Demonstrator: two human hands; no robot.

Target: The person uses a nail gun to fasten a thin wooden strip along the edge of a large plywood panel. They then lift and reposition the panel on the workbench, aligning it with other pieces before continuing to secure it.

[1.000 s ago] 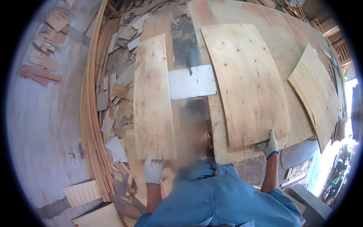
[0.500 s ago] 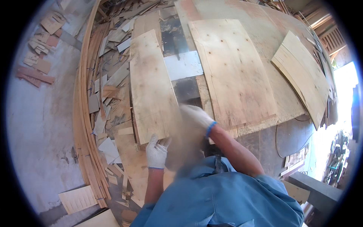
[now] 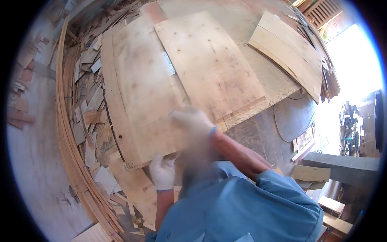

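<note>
My left hand (image 3: 162, 172), in a white knit glove, is closed at the near edge of a pale plywood sheet (image 3: 141, 88). My right hand (image 3: 191, 121), also gloved, is smeared by motion over the sheet's near right corner; its fingers cannot be made out. A narrow plywood strip (image 3: 114, 80) shows along the left side of the sheet. To the right lies a second plywood sheet (image 3: 209, 60) dotted with dark knots. Between the two sheets a sliver of white board (image 3: 168, 64) shows.
A third plywood piece (image 3: 288, 52) lies at the table's right edge. Long wooden strips (image 3: 66, 113) run along the left, beside a heap of offcuts (image 3: 90, 105). A grey beam (image 3: 342, 165) stands at the right.
The plywood sheet under my hands now covers most of the gap and white board beside the knotty sheet. The whole view has turned and shifted, so the table appears further left.
</note>
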